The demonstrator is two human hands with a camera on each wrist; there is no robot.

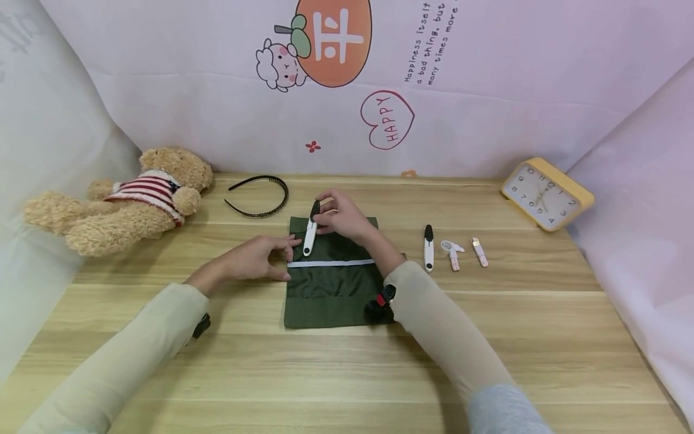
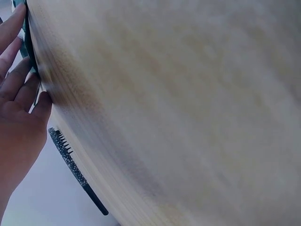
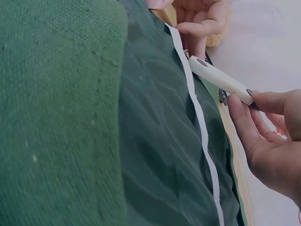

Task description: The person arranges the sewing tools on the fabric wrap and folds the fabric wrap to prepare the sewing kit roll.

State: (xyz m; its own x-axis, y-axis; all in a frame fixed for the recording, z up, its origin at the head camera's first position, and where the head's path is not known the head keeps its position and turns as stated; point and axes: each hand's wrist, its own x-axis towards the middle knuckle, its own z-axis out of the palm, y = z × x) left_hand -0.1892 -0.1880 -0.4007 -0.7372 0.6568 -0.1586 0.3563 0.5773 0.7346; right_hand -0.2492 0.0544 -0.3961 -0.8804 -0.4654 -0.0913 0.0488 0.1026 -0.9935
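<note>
My right hand (image 1: 347, 218) pinches a slim white tool with a black end (image 1: 310, 234) by that black end, between thumb and fingers. The tool's white end points down at the white elastic band (image 1: 331, 264) across a dark green cloth organizer (image 1: 336, 312). In the right wrist view, this white tool (image 3: 221, 77) slants over the band, its rounded tip right beside it. My left hand (image 1: 257, 258) rests at the organizer's left edge, thumb and fingers spread either side of the band's end. The left wrist view shows this hand (image 2: 19, 103) with fingers extended along the green edge.
Right of the organizer lie a matching white-and-black tool (image 1: 429, 248), a small pale item with a round loop (image 1: 453, 256) and a small pinkish clip-like piece (image 1: 480, 252). A black headband (image 1: 282, 187) and teddy bear (image 1: 125, 217) lie back left; a yellow clock (image 1: 547, 193) stands back right.
</note>
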